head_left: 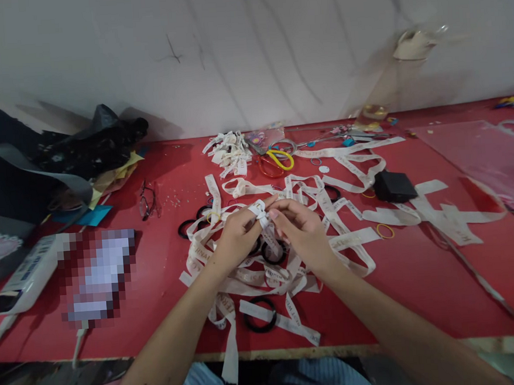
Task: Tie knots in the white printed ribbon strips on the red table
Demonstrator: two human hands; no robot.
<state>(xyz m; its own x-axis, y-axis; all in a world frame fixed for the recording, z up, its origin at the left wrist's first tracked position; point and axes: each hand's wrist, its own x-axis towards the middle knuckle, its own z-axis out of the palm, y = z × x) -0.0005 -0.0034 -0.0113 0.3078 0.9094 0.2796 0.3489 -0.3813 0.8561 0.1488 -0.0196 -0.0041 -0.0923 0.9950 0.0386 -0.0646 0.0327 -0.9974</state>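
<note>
Above the middle of the red table, my left hand grips a white printed ribbon that is knotted into a small loop or bow at the fingertips. My right hand pinches the same ribbon with thumb and fingers closed, close beside the left. A tail of the ribbon hangs between the hands. Beneath them lies a tangle of loose white lettered ribbon. Black rings, like hair ties, are scattered among it, and one black ring lies near the front edge under a ribbon strip.
Behind are a pile of small ribbon bows and scissors with yellow and red handles. A black block sits to the right. At left lie a blurred phone, a white power bank-like device, glasses and a black bag.
</note>
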